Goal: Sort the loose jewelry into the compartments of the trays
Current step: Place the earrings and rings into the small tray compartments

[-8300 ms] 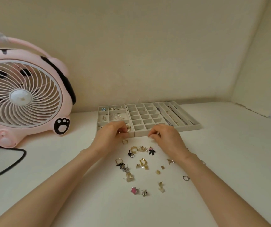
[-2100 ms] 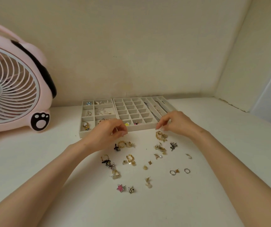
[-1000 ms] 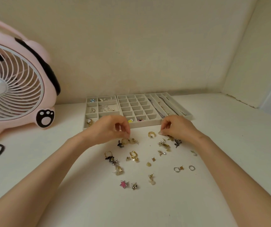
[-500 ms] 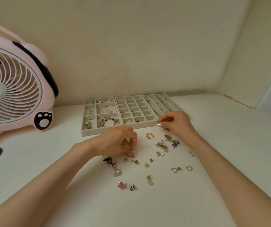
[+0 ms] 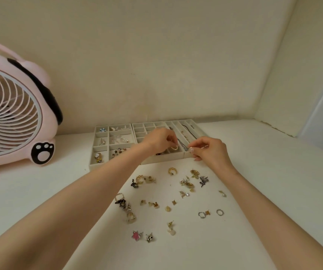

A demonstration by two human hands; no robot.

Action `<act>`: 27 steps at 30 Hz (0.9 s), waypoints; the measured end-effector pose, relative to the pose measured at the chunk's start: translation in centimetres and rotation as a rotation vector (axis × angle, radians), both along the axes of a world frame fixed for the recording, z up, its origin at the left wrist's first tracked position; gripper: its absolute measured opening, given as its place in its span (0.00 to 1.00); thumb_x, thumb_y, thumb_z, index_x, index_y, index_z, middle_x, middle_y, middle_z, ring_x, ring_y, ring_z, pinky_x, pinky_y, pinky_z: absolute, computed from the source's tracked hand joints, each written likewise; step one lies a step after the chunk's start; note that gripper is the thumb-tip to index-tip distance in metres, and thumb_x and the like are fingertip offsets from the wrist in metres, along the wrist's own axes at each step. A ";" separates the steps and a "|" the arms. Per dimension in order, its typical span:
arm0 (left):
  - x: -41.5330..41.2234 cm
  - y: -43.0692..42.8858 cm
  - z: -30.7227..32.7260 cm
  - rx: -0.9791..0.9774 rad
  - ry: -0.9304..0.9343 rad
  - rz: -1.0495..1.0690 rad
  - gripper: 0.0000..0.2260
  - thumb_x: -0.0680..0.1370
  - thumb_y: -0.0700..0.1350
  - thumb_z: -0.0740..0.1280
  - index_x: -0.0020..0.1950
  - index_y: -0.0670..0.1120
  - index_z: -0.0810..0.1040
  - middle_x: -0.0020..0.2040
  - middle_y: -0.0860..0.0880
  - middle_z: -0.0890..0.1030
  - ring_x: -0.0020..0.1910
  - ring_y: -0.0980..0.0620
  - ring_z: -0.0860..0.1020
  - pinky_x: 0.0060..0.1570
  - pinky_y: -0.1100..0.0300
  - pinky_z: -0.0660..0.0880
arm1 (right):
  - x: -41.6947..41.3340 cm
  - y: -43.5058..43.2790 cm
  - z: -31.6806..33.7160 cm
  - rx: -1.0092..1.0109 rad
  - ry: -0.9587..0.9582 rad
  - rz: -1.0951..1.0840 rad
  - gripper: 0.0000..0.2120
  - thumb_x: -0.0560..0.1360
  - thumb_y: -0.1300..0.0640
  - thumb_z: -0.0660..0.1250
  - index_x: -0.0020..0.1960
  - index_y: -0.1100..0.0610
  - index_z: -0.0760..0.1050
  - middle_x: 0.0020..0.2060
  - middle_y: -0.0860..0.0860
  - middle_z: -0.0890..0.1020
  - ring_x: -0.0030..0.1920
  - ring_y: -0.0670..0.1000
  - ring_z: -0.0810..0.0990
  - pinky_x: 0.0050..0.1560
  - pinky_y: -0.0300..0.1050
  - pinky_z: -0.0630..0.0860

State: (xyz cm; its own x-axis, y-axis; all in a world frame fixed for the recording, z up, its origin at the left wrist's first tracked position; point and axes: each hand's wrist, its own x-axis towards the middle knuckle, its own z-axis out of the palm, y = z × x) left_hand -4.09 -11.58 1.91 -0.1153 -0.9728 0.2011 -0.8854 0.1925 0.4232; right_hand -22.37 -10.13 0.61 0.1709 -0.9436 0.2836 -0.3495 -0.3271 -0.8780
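I see the left hand (image 5: 157,140) pinching a gold earring (image 5: 174,147) above the trays (image 5: 168,159); right hand (image 5: 209,151) fingertips pressed together, contents unclear.

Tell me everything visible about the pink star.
The pink star is a small five-pointed piece, glossy pink with a silvery rim. It lies on the white table at the near edge of the loose jewelry, just left of a checkered star. Only the table seems to touch it; it is not yet sorted.

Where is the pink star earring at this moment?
In the head view, the pink star earring lies at the near edge of the loose jewelry, just left of the checkered star.
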 end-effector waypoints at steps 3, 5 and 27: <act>0.1 -0.5 -0.6 0.058 -0.018 -0.022 0.06 0.75 0.41 0.67 0.50 0.48 0.82 0.50 0.51 0.82 0.49 0.52 0.79 0.53 0.53 0.75 | 0.1 -0.5 0.1 -0.017 0.006 -0.020 0.07 0.71 0.68 0.70 0.40 0.56 0.80 0.33 0.51 0.80 0.32 0.48 0.79 0.34 0.34 0.78; 0.4 -0.2 -0.6 0.047 0.013 -0.058 0.07 0.75 0.40 0.67 0.50 0.48 0.82 0.49 0.51 0.83 0.48 0.53 0.79 0.52 0.55 0.75 | 0.4 -0.9 0.3 -0.052 0.076 -0.040 0.07 0.70 0.65 0.72 0.39 0.53 0.81 0.32 0.47 0.80 0.34 0.46 0.78 0.40 0.38 0.78; 7.4 11.9 -1.9 -0.159 -0.165 0.223 0.02 0.72 0.44 0.71 0.43 0.49 0.80 0.42 0.54 0.73 0.43 0.55 0.68 0.33 0.63 0.63 | 3.4 -1.0 0.0 -0.125 0.316 -0.040 0.04 0.74 0.56 0.69 0.46 0.50 0.82 0.40 0.42 0.80 0.44 0.43 0.77 0.48 0.43 0.76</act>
